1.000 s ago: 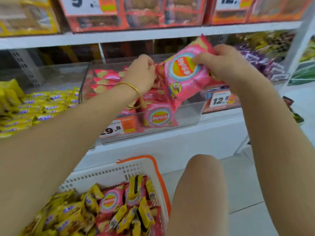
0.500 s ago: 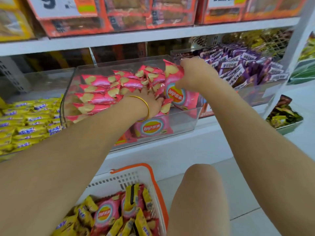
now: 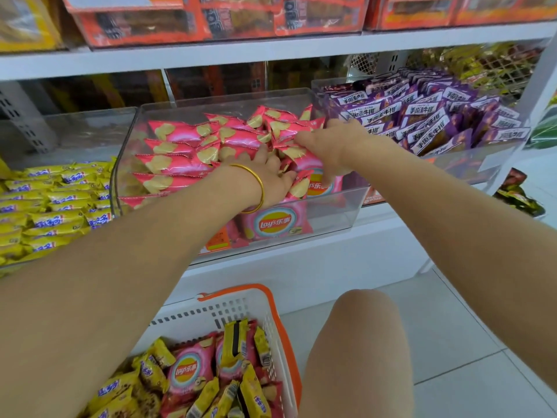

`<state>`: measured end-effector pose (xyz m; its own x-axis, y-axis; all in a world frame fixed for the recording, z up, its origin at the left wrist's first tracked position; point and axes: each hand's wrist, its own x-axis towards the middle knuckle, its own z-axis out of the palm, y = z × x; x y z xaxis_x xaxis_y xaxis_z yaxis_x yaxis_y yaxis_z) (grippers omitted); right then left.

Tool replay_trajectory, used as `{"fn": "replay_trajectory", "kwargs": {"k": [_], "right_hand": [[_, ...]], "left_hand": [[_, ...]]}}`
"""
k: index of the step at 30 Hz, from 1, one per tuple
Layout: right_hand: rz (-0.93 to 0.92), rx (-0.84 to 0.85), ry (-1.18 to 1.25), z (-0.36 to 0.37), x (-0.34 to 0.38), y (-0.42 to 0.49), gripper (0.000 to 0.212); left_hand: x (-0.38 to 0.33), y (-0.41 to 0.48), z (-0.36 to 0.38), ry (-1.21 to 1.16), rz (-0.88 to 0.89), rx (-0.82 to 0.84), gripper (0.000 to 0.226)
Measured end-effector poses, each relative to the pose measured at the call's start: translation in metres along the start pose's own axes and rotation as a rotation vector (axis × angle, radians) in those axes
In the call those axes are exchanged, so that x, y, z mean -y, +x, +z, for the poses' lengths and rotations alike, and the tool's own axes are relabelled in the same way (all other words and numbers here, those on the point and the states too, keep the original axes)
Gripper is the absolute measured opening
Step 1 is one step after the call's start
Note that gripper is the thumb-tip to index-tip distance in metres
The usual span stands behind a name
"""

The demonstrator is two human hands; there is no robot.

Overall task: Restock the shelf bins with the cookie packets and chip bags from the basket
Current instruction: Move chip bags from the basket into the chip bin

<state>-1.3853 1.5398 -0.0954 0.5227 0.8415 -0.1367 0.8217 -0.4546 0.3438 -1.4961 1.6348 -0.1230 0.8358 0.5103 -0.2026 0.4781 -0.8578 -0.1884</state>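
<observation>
A clear shelf bin (image 3: 211, 101) holds rows of pink chip bags (image 3: 180, 147), one facing front (image 3: 275, 223). My left hand (image 3: 268, 173), with a gold bangle at the wrist, presses into the bags near the bin's front, its fingertips partly hidden among them. My right hand (image 3: 328, 146) lies spread over the tops of the bags at the bin's right side, thumb pointing down in front of one bag. Below on the floor stands the white basket with an orange rim (image 3: 281, 330), holding pink chip bags (image 3: 187, 369) and yellow cookie packets (image 3: 233, 336).
Yellow packets (image 3: 45, 203) fill the bin to the left, purple packets (image 3: 422, 116) the bin to the right. Orange boxes (image 3: 241, 16) sit on the shelf above. My knee (image 3: 361, 342) is beside the basket. Dark packets (image 3: 518, 194) lie low at the right.
My right hand lowered the pink chip bag into the bin's right side and now lies spread over the bags. My left hand stayed pressed among the bags. The view tilted down slightly.
</observation>
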Motion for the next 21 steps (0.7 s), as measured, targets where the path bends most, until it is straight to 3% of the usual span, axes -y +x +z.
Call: {"fn": "replay_trajectory", "kwargs": {"k": [8,16,19,21], "right_hand": [[-0.098,-0.087,-0.101,-0.005,-0.001,0.017,0.102],[-0.098,-0.06,-0.065,0.014,0.006,0.017,0.098],[0.008,-0.06,-0.133,0.003,0.009,0.004,0.098],[0.085,-0.142,-0.014,-0.004,0.009,-0.009,0.085]], "left_hand": [[0.004,0.002,0.004,-0.069,0.022,-0.013,0.066],[0.004,-0.001,0.004,-0.053,0.054,-0.063,0.064],[0.005,-0.013,0.001,-0.042,0.058,-0.215,0.061],[0.009,-0.029,0.004,-0.095,0.112,-0.423,0.051]]}}
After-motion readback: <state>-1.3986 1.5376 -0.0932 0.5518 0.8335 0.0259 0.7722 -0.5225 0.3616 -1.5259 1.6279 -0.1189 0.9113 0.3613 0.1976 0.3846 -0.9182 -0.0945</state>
